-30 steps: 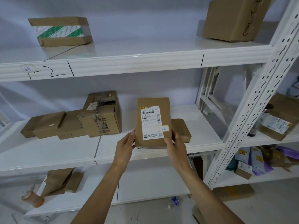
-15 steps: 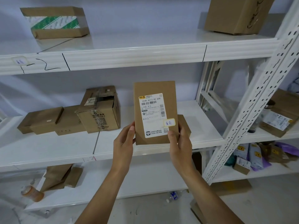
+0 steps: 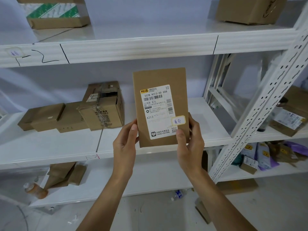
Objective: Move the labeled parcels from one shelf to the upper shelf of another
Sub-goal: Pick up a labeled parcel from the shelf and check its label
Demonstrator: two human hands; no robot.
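A flat brown parcel (image 3: 160, 77) with a white shipping label and a small yellow-edged sticker stands upright in the air in front of the middle shelf (image 3: 50, 147). My left hand (image 3: 125, 144) grips its lower left edge. My right hand (image 3: 190, 144) grips its lower right corner, thumb on the label. The upper shelf (image 3: 133, 47) runs above the parcel, with a box with green-striped tape (image 3: 53, 14) at its left and a large brown carton (image 3: 250, 9) at its right.
On the middle shelf, to the left, lie flat brown boxes (image 3: 46, 117) and a torn taped carton (image 3: 103, 107). A perforated white upright (image 3: 266, 100) slants at the right; behind it a second rack holds labeled parcels (image 3: 290, 114) and bags (image 3: 263, 155). Bottles (image 3: 35, 190) lie low down.
Both hands have lifted the parcel up from the middle shelf toward the upper shelf's edge. The small box that lay behind it is now hidden.
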